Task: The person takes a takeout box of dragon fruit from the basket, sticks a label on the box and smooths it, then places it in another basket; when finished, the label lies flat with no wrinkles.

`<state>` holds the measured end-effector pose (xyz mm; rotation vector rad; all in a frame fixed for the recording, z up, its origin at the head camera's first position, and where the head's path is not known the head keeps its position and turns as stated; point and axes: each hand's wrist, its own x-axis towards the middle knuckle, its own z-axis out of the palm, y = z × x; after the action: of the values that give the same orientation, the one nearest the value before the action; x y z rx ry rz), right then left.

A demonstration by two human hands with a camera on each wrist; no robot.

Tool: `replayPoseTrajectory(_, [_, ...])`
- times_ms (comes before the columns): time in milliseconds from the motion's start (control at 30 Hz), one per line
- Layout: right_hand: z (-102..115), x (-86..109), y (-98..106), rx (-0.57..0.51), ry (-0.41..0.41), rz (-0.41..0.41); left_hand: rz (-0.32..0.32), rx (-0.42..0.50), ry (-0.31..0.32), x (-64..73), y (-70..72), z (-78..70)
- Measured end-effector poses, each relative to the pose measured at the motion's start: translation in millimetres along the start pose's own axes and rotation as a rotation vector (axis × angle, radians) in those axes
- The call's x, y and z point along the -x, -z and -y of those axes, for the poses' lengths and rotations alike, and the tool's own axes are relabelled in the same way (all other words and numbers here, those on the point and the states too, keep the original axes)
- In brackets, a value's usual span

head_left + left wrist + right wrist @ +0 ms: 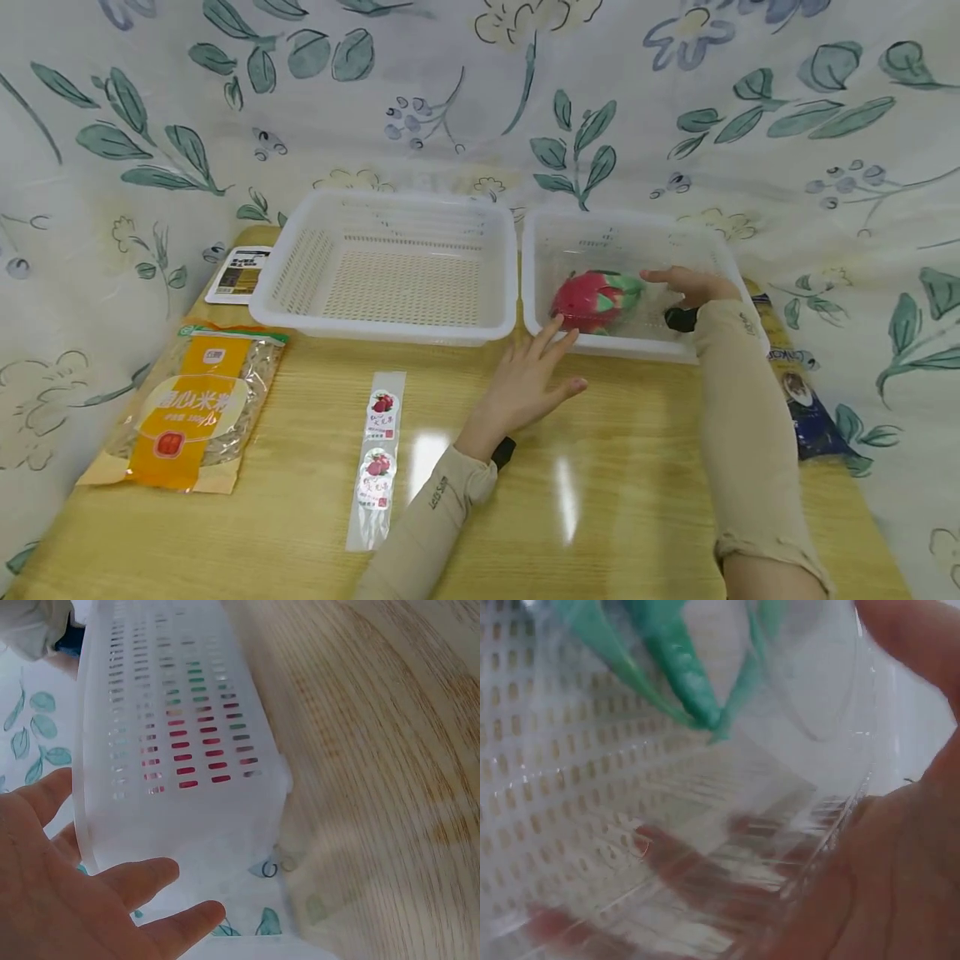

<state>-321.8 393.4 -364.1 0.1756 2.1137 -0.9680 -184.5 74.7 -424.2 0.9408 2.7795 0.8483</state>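
Note:
A red dragon fruit (588, 302) with green scales lies in the right white basket (637, 346), with clear plastic (795, 761) around it. My right hand (693, 287) is inside that basket, to the right of the fruit. In the right wrist view the thumb is on one side of the clear plastic and blurred fingers (697, 877) show through it, so the hand grips it. At the basket's front left corner, my left hand (525, 387) has its fingers spread. They lie at the rim, and one fingertip overlaps the fruit's lower left in the head view.
Another white basket (382, 329) stands to the left. A clear strip with two fruit stickers (377, 458) lies on the wooden table (300, 517). An orange food bag (191, 408) and a labelled white pack (240, 275) are at left, a blue-and-gold bag (806, 408) at right.

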Motion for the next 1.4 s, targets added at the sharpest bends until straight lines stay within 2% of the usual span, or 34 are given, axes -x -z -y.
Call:
replayPoseTrajectory(200, [-6.7,-0.8,3.0,0.006,-0.079,0.123,-0.022,0.015,-0.018,6.5,1.3,1.8])
replayPoseTrajectory(267, [-8.4,1.0,4.6,0.003,-0.089,0.162,-0.029,0.019,-0.024,6.9,1.5,1.2])
replayPoseTrajectory(333, [-10.5,3.6,5.6,0.043,-0.075,0.190,-0.033,0.020,-0.028,7.1,1.5,0.0])
replayPoseTrajectory(400, [-13.1,6.4,4.2,-0.039,-0.109,0.191,-0.035,0.018,-0.031,7.6,1.2,-0.9])
replayPoseTrajectory(467, [-16.6,8.9,1.8,-0.197,-0.157,0.164,-0.038,0.013,-0.033,7.7,0.7,-1.4])
replayPoseTrajectory(533, [-18.6,10.0,0.8,-0.260,-0.152,0.142,-0.040,0.014,-0.035,7.7,0.5,-1.7])
replayPoseTrajectory(600, [-18.9,9.8,1.1,-0.268,-0.109,0.124,-0.040,0.014,-0.036,7.0,0.5,-1.6])
replayPoseTrajectory(700, [-16.3,10.2,5.0,-0.070,0.005,0.092,-0.039,0.018,-0.033,5.8,1.3,-1.4])
replayPoseTrajectory(800, [-13.9,14.4,6.6,0.009,0.033,0.031,-0.035,0.019,-0.030,4.4,1.5,-1.0])
replayPoseTrajectory(867, [-13.8,17.8,5.9,-0.026,0.047,0.001,-0.032,0.020,-0.028,3.8,1.1,-1.4])
replayPoseTrajectory(1100, [-8.1,21.2,7.8,-0.051,0.198,-0.085,-0.026,0.004,-0.020,2.0,0.5,-1.4])
replayPoseTrajectory(1267, [-5.7,25.7,7.0,-0.124,0.196,-0.131,-0.016,0.001,-0.013,1.0,1.4,-1.2])
replayPoseTrajectory(1400, [-7.3,31.9,9.9,-0.116,0.213,-0.141,-0.015,0.029,-0.005,-2.1,1.9,-1.8])
